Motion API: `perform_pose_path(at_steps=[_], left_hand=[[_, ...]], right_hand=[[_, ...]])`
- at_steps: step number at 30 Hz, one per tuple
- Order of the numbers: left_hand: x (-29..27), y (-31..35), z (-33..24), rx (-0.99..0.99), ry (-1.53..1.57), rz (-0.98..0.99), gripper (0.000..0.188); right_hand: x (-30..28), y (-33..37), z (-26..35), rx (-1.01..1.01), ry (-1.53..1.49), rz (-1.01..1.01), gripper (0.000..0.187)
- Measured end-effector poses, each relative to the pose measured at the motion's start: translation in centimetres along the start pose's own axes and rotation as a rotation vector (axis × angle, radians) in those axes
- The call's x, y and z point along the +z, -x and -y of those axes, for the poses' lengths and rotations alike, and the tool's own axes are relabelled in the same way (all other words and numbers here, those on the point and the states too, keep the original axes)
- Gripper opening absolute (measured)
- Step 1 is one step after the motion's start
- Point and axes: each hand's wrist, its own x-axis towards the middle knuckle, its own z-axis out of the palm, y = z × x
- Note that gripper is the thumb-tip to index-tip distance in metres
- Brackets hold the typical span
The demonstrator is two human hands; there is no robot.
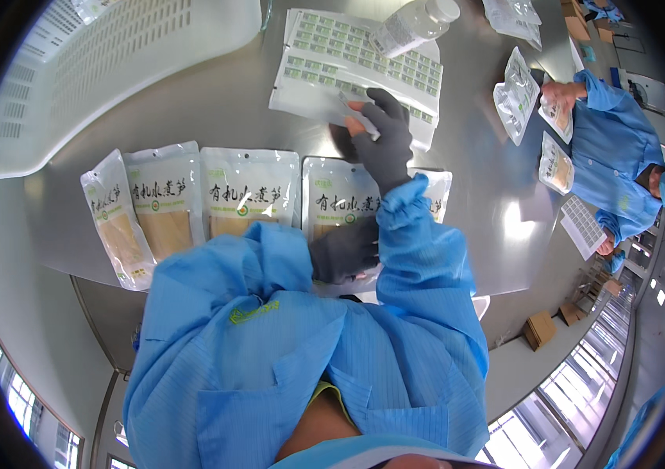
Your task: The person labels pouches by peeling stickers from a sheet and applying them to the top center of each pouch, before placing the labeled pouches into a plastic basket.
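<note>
My right hand [383, 137], in a grey glove with bare thumb and fingertip showing, is closed on a thin pale strip-like piece [361, 117], too small to name. It is over the near edge of a white sheet of small green-and-white labels [321, 66]. Below, my left hand [344, 252], also gloved, lies over the lower part of a white food pouch [331, 176]; its fingers are partly hidden by my right sleeve. More pouches with pale contents stand in a row: one [248, 186] beside it, others [162, 191] [117, 219] further left, another [436, 186] behind my right sleeve.
A white bottle [414, 27] lies across the labels' far side. At the far left is a large white perforated basket [114, 86]. To the right, a co-worker in blue [618, 133] handles pouches [516, 95] and a label sheet [582, 227]. Cardboard boxes [539, 330] sit beyond the steel table.
</note>
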Motion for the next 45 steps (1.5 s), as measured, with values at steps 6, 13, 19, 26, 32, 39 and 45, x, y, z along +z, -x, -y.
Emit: perform_pose_path(at_steps=[6, 13, 19, 26, 32, 39, 45], left_hand=[[-8.1, 3.3, 3.7, -0.138, -0.115, 0.055, 0.061], [-12.3, 4.6, 7.3, -0.241, -0.301, 0.384, 0.068], [-12.0, 4.9, 7.3, -0.260, -0.239, 0.350, 0.070], [-11.5, 5.2, 7.6, -0.243, -0.164, 0.242, 0.072], [-11.8, 5.1, 7.5, -0.248, -0.209, 0.299, 0.075], [-11.2, 5.3, 7.8, -0.191, -0.239, 0.134, 0.069], [-11.8, 5.1, 7.6, -0.204, -0.244, 0.131, 0.052]], right_hand=[[-4.3, 6.0, 1.3, 0.721, -0.917, -0.056, 0.009], [-0.8, 8.9, 0.3, 0.605, -0.513, 0.105, 0.009], [-0.2, 9.2, 0.9, 0.503, -0.343, 0.087, 0.011], [0.1, 9.1, 1.1, 0.442, -0.226, 0.083, 0.012], [0.5, 9.2, 1.4, 0.379, -0.101, 0.060, 0.011], [-0.4, 9.1, 0.6, 0.171, 0.148, 0.090, 0.014], [-0.4, 8.4, 1.4, 0.221, 0.109, 0.116, 0.048]])
